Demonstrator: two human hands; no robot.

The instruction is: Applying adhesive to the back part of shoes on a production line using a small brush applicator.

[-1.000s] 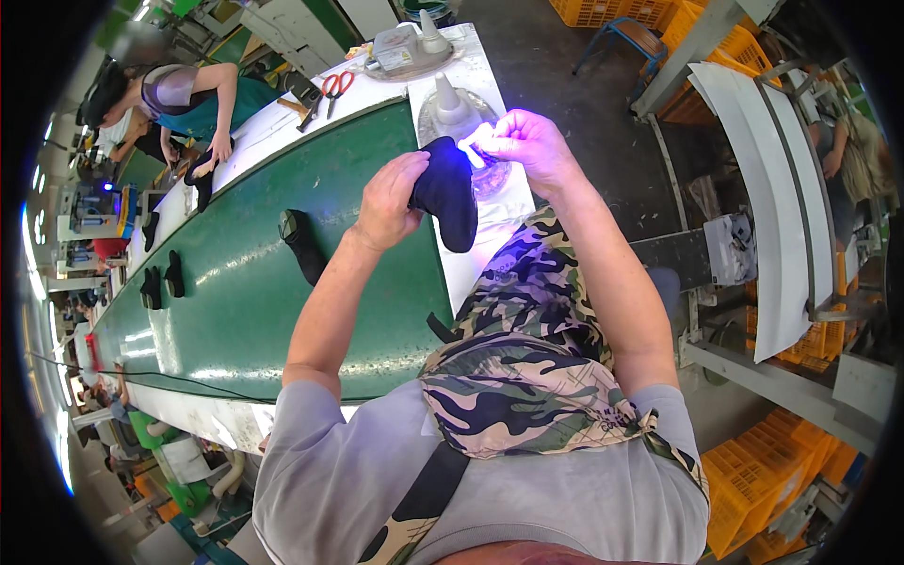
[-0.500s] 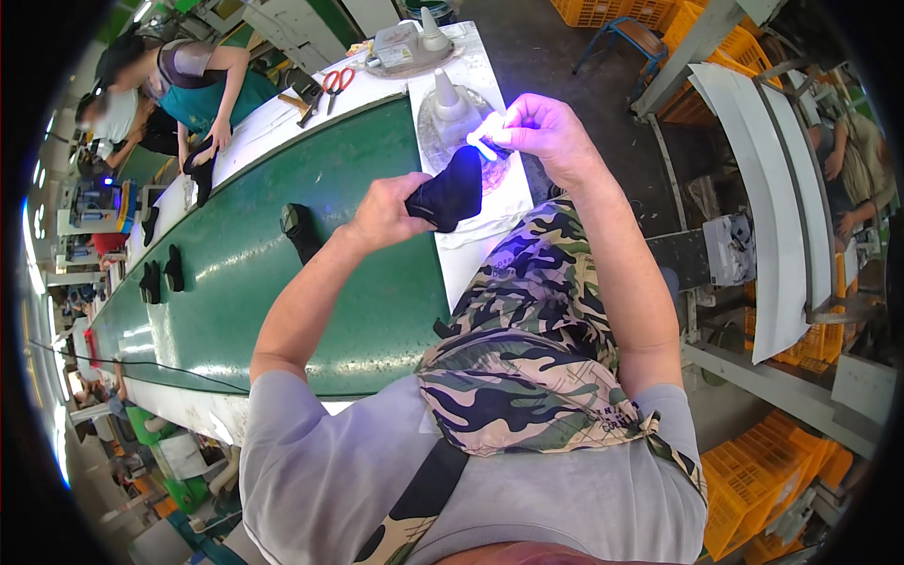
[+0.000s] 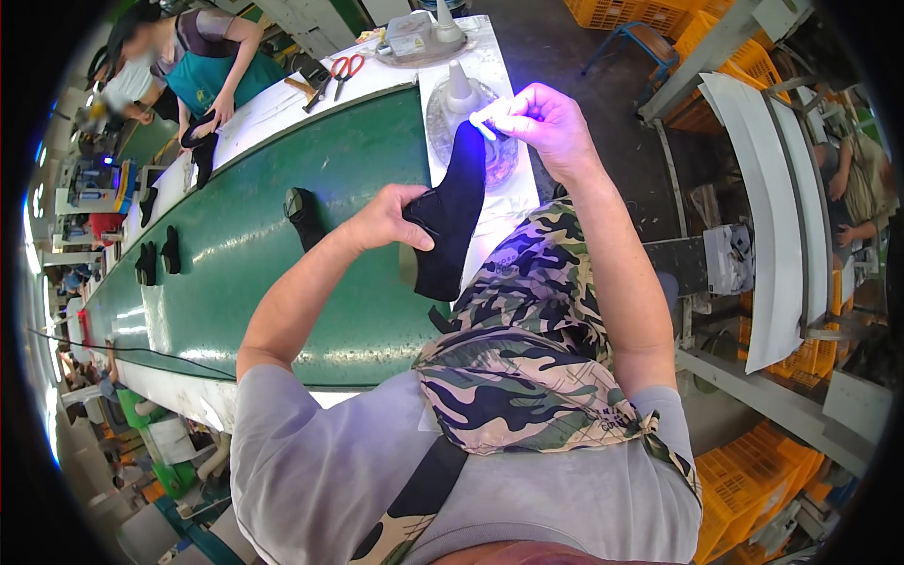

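My left hand [image 3: 394,218] grips a black ankle boot [image 3: 460,202] around its middle, the thumb pressed on its side. The boot is tilted, one end up towards my right hand [image 3: 554,127] and the other down near my apron. The right fingers are pinched on a small white piece [image 3: 486,124] at the boot's upper end. Bright violet light washes over it, so its kind cannot be made out. Just behind stands a grey cone-topped device [image 3: 459,89] on the white table. Another black boot [image 3: 303,218] lies on the green conveyor belt [image 3: 250,245], left of my hands.
Red-handled scissors [image 3: 347,68] and a hammer [image 3: 307,92] lie on the white table edge [image 3: 395,73]. A second cone-topped device [image 3: 420,40] stands farther back. Across the belt a co-worker [image 3: 212,61] handles a black boot. Orange crates [image 3: 753,480] and a metal rack [image 3: 734,217] are at right.
The boot has turned and come nearer to me, showing more of its length. My right hand stays pinched close to its upper end. The co-worker's boot has shifted slightly.
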